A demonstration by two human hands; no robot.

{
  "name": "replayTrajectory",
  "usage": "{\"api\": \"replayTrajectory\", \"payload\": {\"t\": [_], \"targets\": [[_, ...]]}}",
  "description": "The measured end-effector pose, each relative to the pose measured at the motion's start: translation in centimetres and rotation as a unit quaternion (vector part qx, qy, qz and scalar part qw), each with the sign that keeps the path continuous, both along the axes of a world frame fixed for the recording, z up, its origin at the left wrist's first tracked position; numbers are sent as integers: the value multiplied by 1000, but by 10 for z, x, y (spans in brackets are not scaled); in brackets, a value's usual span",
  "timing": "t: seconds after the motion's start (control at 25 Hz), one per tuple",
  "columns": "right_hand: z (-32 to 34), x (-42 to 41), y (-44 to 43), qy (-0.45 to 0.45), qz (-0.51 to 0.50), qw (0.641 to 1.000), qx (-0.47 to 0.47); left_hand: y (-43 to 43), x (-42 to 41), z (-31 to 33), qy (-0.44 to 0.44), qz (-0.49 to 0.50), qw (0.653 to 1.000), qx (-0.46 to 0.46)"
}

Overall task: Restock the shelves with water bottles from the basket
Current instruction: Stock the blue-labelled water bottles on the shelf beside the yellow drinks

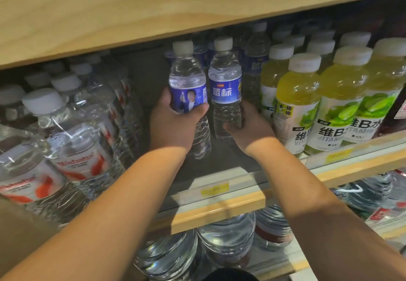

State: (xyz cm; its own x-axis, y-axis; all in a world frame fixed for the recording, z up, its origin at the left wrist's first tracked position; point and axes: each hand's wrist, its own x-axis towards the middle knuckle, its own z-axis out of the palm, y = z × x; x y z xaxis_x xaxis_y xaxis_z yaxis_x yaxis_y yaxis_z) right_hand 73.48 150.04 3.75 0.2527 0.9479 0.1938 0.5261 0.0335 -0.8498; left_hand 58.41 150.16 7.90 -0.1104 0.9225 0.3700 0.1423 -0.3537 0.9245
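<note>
Head camera looks down into a light wooden shelf (219,208) in a shop. Two bare arms reach in from the near side.

The left hand (173,124) grips a clear plastic water bottle with a blue label and a white cap (187,78). Its fingers go round the far side of the label and its thumb lies across the front. This bottle leans a little to the left.

The right hand (248,127) grips a second clear water bottle with a blue label (225,76), low down, under the label. The thumb is in front and the fingers wrap round the right side. This bottle stands straight up.

Both bottles are in the middle gap of the shelf, side by side and very close. I cannot tell if their bottoms touch the shelf floor.

Far behind them stand more blue-label water bottles (257,61). To the left are big clear water jugs with red and white labels (72,149). To the right are yellow-green drink bottles with white caps (296,96), just beside the right hand. A wide wooden board (153,15) runs over the top. A small yellow price tag (215,189) sits on the near edge of the shelf. Below the shelf stand big round clear bottles (226,236).
</note>
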Motion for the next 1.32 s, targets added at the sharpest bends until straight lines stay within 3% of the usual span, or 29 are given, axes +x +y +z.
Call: {"api": "replayTrajectory", "payload": {"t": [0.32,0.48,0.6,0.96,1.32], "targets": [[-9,1,6,-8,-6,1000,6,12,7,-22,8,0,1000,27],[-7,0,4,-24,-8,1000,-5,5,-9,-36,152,3,985,-83],[-7,-1,4,-34,-15,999,-11,8,-15,-39,205,-2,970,-128],[2,-11,11,-157,-37,987,-26,39,-3,-40,262,23,958,-117],[-8,-14,38,-221,-61,972,-51,72,4,-55,300,84,947,-76]]}}
